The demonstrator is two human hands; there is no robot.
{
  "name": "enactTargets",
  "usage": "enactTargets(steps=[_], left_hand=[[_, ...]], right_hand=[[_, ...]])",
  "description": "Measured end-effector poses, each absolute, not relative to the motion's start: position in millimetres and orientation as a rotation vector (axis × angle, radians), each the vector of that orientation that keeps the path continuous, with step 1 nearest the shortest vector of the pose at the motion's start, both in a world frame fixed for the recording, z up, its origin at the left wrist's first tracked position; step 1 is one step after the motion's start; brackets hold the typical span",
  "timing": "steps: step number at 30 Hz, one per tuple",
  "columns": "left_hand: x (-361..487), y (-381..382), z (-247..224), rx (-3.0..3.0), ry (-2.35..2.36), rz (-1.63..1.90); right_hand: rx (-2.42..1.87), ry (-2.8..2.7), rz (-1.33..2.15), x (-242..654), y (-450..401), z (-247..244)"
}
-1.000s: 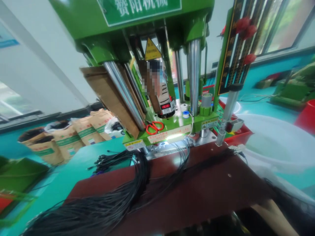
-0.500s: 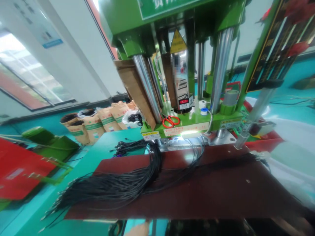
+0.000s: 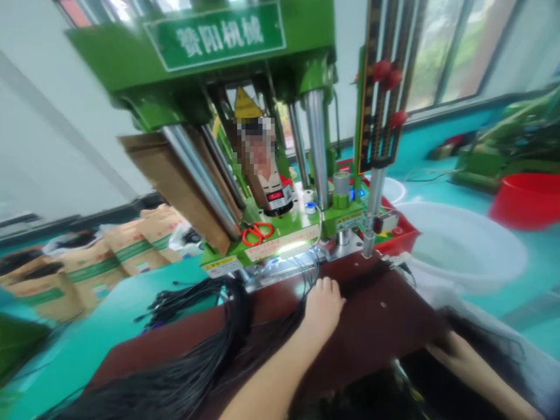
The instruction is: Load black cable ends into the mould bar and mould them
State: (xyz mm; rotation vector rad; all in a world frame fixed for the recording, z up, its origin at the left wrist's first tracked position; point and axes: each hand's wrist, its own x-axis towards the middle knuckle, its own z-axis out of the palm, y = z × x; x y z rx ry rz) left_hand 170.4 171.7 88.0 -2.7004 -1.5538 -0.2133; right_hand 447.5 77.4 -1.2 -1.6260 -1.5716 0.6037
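Observation:
My left hand (image 3: pixel 324 304) rests over the brown board in front of the green press, fingers curled down around thin black cables (image 3: pixel 308 274) that come out of the press's lower plate. A large bundle of black cables (image 3: pixel 192 364) spreads over the board to the left. To the right, my right hand (image 3: pixel 452 350) is low beside the board's right edge, near a dark heap of cables (image 3: pixel 476 332). Blur and the dark background hide its fingertips, so I cannot tell whether it holds anything.
The green press (image 3: pixel 301 224) stands ahead, with red-handled scissors (image 3: pixel 258 233) and a small tape roll (image 3: pixel 310 208) on its ledge. Brown sacks (image 3: pixel 98 265) stand at left. A white tub (image 3: pixel 464 245) and a red bucket (image 3: pixel 527 201) are at right.
My view has turned to the right. My left hand has come up from the bottom edge onto the cables by the press, and my right hand now shows at the right.

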Motion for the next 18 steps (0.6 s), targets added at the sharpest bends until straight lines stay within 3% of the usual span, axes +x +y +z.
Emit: enactTargets(steps=[8, 13, 18], left_hand=[[176.5, 196.0, 97.3, -2.773, -1.373, 0.093], [165.9, 188.5, 110.9, -2.821, -1.373, -0.36], [153.9, 169.6, 121.9, -2.841, -1.509, -0.801]], right_hand=[[-1.637, -1.531, 0.663, 465.2, 72.8, 1.7], [-1.678, -1.456, 0.617, 474.2, 73.6, 10.6], [-1.682, -1.434, 0.198, 465.6, 75.2, 35.4]])
